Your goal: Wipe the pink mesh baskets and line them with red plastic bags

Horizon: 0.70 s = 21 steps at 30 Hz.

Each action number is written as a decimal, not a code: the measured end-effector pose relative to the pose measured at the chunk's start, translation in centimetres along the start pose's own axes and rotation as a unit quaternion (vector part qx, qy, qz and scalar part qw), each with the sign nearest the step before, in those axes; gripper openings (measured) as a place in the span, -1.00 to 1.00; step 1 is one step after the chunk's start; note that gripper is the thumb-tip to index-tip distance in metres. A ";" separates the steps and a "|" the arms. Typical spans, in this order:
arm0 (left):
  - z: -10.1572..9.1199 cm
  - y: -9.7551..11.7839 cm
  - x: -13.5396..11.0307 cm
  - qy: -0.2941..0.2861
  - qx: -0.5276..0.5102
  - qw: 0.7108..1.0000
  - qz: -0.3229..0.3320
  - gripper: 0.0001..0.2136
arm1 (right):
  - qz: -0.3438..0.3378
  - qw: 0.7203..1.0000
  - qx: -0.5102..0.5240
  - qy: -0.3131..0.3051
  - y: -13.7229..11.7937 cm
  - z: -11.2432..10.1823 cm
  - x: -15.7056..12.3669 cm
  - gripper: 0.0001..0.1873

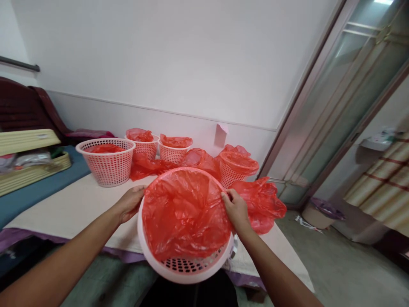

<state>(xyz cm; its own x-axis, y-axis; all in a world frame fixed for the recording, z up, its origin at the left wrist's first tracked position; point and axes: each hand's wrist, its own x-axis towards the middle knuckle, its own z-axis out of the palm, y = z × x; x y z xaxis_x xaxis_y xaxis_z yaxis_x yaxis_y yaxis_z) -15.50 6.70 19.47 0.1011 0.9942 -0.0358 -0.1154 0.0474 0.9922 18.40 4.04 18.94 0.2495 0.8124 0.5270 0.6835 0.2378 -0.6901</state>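
A pink-white perforated plastic basket [187, 276] is tipped toward me at the front of the table. Inside it spreads a red plastic bag [185, 217], folded over the far part of the rim; the near inner wall shows its holes. My left hand [132, 202] is closed at the left side of the rim, its fingertips partly hidden behind it. On the right side, my right hand [235, 209] pinches the bag's edge against the rim. More red bag [262, 202] bulges out beyond my right hand.
Behind stand several baskets with red bags: one at left [108, 164], two near the wall, and one at right [228, 175]. They rest on a cloth-covered table [79, 213]. A yellow box [28, 170] lies at far left. A waste bin [319, 213] stands on the floor at right.
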 end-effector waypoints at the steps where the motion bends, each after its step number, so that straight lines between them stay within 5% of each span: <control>1: -0.3 0.2 0.1 0.010 0.018 1.000 0.010 -0.73 | 0.008 1.000 0.001 0.001 0.2 0.1 0.2 -0.68; 8: -1.0 2.7 0.6 0.124 0.219 0.958 0.137 -0.48 | 0.031 0.999 0.012 -0.006 0.0 0.7 1.1 -0.64; 13: 0.7 2.6 0.2 0.068 0.358 0.901 0.236 -0.37 | 0.040 0.999 0.016 -0.007 0.0 1.1 1.2 -0.65; 17: 1.3 1.6 0.3 0.086 0.385 0.885 0.248 -0.59 | 0.045 0.999 0.021 -0.003 0.5 1.2 1.3 -0.64; 21: 0.8 1.3 0.8 0.130 0.336 0.907 0.219 -0.89 | 0.041 0.999 0.030 0.002 1.2 1.3 1.2 -0.64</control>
<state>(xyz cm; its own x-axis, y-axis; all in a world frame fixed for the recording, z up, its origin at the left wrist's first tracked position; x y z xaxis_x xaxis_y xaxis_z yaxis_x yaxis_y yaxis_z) -14.75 7.47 20.82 -0.0546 0.8969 0.4389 0.5484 -0.3404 0.7638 18.61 5.94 18.12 0.3050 0.8286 0.4694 0.6190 0.2022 -0.7590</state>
